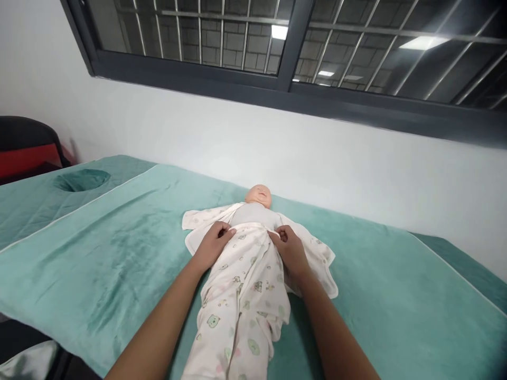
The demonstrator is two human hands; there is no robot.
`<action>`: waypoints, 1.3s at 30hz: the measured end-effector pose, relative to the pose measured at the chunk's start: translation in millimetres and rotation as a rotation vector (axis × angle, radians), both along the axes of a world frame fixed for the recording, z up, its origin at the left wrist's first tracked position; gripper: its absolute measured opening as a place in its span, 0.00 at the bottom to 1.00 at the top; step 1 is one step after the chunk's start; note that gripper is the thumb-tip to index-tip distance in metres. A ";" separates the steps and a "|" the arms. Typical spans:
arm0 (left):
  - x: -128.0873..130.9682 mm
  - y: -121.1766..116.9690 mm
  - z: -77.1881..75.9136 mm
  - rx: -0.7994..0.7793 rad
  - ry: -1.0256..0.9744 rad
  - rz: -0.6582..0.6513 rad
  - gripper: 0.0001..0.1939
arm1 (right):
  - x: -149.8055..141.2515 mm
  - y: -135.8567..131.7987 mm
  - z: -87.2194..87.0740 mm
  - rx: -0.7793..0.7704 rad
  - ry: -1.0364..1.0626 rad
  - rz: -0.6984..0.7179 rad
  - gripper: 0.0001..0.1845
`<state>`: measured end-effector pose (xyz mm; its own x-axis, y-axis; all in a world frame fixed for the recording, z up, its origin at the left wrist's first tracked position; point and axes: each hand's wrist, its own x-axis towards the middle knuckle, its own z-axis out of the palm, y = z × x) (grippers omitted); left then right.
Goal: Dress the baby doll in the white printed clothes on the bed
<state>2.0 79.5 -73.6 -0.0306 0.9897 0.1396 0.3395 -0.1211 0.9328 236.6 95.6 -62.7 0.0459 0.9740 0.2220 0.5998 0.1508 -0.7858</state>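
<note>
A baby doll (259,195) lies on its back with its head toward the wall. White baby pants (241,295) with green and pink prints cover its lower body, their waistband pulled up high on the grey torso (254,215). Spread out under the doll is an open white baby jacket (312,248) with a matching print. My left hand (216,244) has its fingers closed on the left side of the waistband. On the opposite side, my right hand (290,249) pinches the waistband between thumb and curled fingers. Both hands partly hide the waistband's edges.
A green padded bed (130,253) carries the doll and meets a white wall (222,137). Its surface has a round face hole (82,180) at the left. Above is a dark-framed window (285,79) with metal bars. A black and red chair (29,148) stands at far left.
</note>
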 end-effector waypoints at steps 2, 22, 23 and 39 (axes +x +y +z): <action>-4.0 -3.4 2.5 -0.008 -0.036 -0.039 0.15 | 8.7 -3.7 2.1 -0.076 0.017 0.045 0.18; -32.5 -24.5 22.1 -0.346 -0.232 -0.391 0.14 | 46.0 -19.0 13.6 -0.431 0.498 0.545 0.15; -31.8 -24.8 21.3 -0.341 -0.242 -0.380 0.13 | 44.2 -18.3 12.0 -0.426 0.519 0.508 0.16; 0.5 -12.0 -7.3 -0.052 -0.307 -0.025 0.08 | 18.5 -7.6 -11.9 -0.219 0.623 0.199 0.14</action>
<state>2.5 67.5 -80.9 -0.0393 0.9962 0.0772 0.0388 -0.0757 0.9964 255.1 88.0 -74.5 -0.0835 0.9965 0.0098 0.0036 0.0102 -0.9999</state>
